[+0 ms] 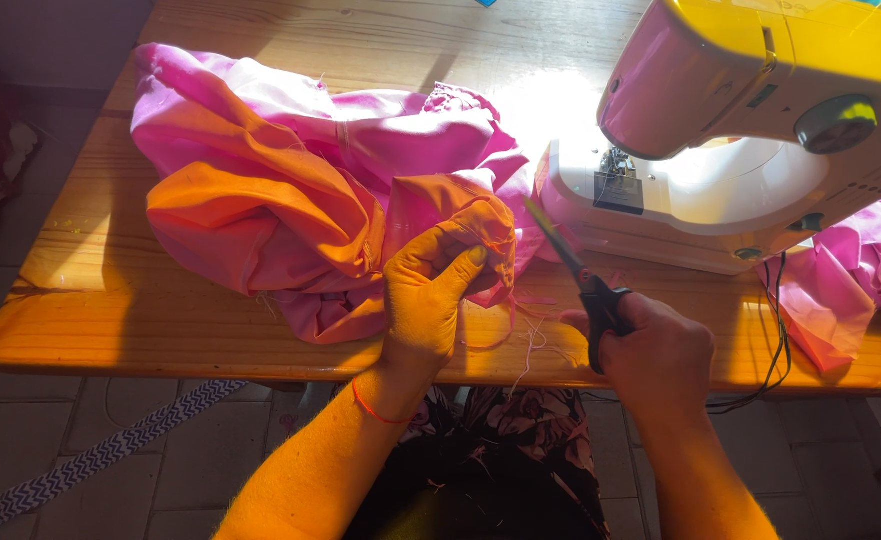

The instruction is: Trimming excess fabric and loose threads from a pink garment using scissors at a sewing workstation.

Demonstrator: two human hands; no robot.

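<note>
My left hand [426, 300] pinches a bunch of pink cloth [291, 190] on the wooden table [91, 300]. My right hand [656, 355] grips black scissors [581, 280], tips near the cloth. Loose threads [531, 340] hang uncut, so trimming looks unfinished.

We count two hands [426, 300] — a left one and a right one [656, 350]. We see one pair of scissors [581, 285], one sewing machine [731, 130] and one wooden table [81, 260]. There are two heaps of pink cloth — a big one [291, 180] and a small one [861, 270]. We also see one zigzag strap [91, 460] and one red wrist string [373, 410].
</note>
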